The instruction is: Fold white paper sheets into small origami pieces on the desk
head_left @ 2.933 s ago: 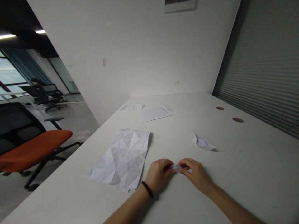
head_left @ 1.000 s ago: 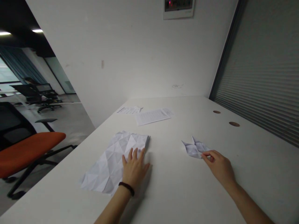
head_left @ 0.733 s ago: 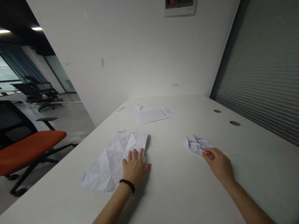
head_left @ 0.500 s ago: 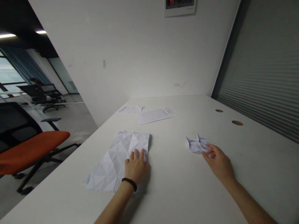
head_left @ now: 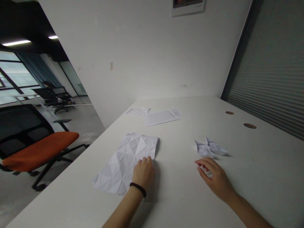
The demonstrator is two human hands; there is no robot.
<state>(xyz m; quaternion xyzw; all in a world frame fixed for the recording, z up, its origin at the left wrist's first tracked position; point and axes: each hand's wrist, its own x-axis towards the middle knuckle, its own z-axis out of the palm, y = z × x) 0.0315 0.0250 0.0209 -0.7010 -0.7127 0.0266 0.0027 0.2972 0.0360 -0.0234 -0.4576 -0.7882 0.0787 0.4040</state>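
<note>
A large white sheet of paper (head_left: pixel 118 164), covered in triangular creases, lies on the left half of the white table. My left hand (head_left: pixel 143 172), with a dark band at the wrist, is closed at its right edge; the fingers are curled over that edge and the thumb is hidden. To the right rests a small folded paper piece (head_left: pixel 209 148) with pointed tips sticking up. Just in front of it, apart from it, my right hand (head_left: pixel 215 177) hovers with thumb and fingers apart and nothing between them.
Printed sheets (head_left: pixel 162 117) lie toward the back of the table (head_left: pixel 180 196), against the white wall. Two round cable holes (head_left: pixel 250 126) are cut near the right side, beside a blind-covered partition. An orange office chair (head_left: pixel 45 147) stands left of the table; a person sits far behind.
My right hand has let go of the small folded paper and drawn back toward me and to the left. My left hand's fingers have curled and slid to the creased sheet's right edge.
</note>
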